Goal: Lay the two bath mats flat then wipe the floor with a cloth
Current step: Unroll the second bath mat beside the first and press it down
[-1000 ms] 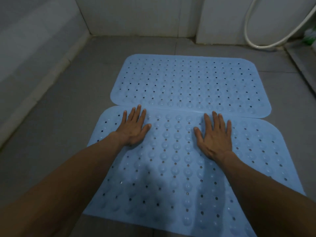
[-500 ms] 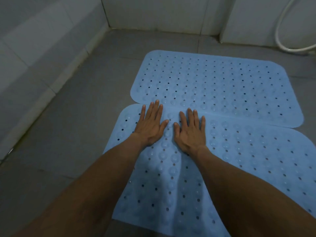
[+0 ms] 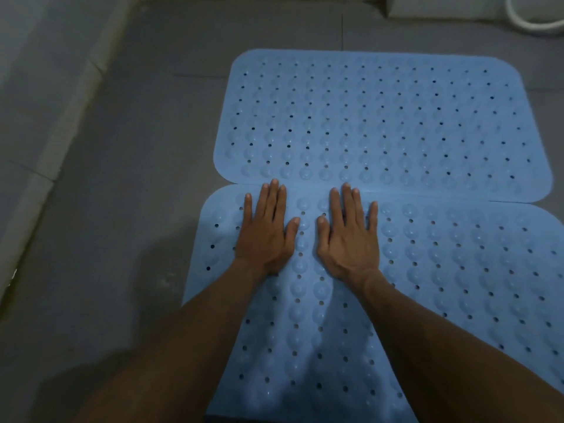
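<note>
Grey tiled floor at left, wall base running along it. Then the left hand — palm down, fingers spread flat, gripping nothing — pressed on the near bath mat. Just beside it, the right hand, likewise flat and spread. Beyond the fingertips, the far bath mat — flat, edge overlapping the near one. White hose top right.

Two blue perforated bath mats lie flat, edges overlapping.
</note>
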Demonstrator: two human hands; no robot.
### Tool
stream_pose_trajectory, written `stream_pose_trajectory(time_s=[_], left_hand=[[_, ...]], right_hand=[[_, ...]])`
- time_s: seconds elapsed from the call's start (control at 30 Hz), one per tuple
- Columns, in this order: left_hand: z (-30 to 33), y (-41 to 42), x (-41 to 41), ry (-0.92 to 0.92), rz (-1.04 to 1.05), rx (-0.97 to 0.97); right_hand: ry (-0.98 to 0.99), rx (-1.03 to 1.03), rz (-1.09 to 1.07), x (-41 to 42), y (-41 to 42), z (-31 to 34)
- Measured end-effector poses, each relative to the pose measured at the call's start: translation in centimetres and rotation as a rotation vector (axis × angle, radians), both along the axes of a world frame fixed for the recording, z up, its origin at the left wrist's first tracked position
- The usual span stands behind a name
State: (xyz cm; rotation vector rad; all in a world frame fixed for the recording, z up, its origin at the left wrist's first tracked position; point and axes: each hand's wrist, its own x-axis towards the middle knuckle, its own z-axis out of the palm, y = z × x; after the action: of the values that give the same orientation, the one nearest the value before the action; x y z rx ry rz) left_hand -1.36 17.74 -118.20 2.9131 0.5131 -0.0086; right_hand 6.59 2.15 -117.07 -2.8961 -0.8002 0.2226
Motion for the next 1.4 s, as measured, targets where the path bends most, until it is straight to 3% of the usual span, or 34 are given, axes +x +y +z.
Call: stream_pose_trajectory(time_s=[0.73,1.4], left_hand=[[1.1,-0.2,0.1,0.058,0.000,-0.039],[0.3,-0.1,-0.2,0.002,-0.001,-0.010]], right_hand=[[0.033,0.034,-0.039,0.1,0.2,0.6],[-0.005,0.034,0.003,0.0,-0.1,-0.2]])
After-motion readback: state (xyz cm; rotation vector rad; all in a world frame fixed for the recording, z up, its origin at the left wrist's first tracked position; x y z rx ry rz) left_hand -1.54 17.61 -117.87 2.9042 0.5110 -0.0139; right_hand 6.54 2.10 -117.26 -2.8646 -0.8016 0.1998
